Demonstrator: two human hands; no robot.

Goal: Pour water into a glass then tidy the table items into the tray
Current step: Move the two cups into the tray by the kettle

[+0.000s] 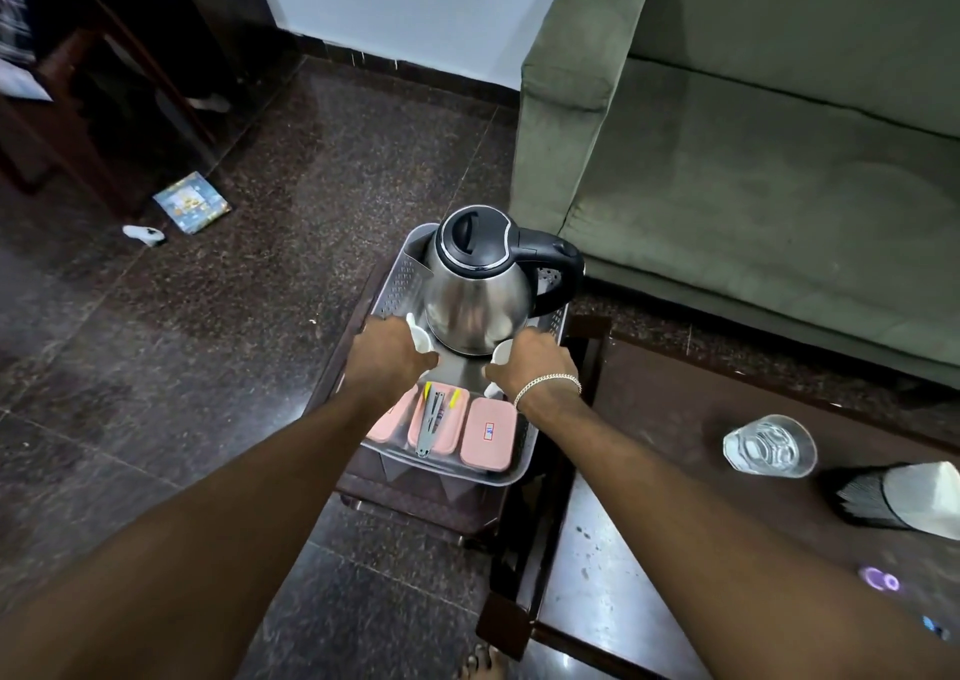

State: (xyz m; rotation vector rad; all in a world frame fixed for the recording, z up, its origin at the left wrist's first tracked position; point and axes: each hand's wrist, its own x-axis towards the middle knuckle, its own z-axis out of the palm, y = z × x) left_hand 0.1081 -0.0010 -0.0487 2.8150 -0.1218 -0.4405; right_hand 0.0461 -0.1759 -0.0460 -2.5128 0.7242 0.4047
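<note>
A small white cup (420,339) was gripped in the left hand (387,362) and another white cup (503,353) in the right hand (535,365), both held low in the tray (511,464) just before the kettle (475,284). The filled glass (769,445) was left on the table (665,419), well apart. The cups would best be lowered upright onto the bare tray floor, clear of the kettle base and the pink boxes (488,435), before being released.

- At the right of your frame sits a green sofa (753,149), its armrest toward the middle.
- Upper left, you have dark wooden furniture (78,108).
- On the speckled dark floor (311,186), left of centre, lies a small blue booklet (192,202), with a white object (143,234) just beside it.
- A white wall (405,4) fills the top centre.
- A bare foot (480,664) shows at your bottom edge.
</note>
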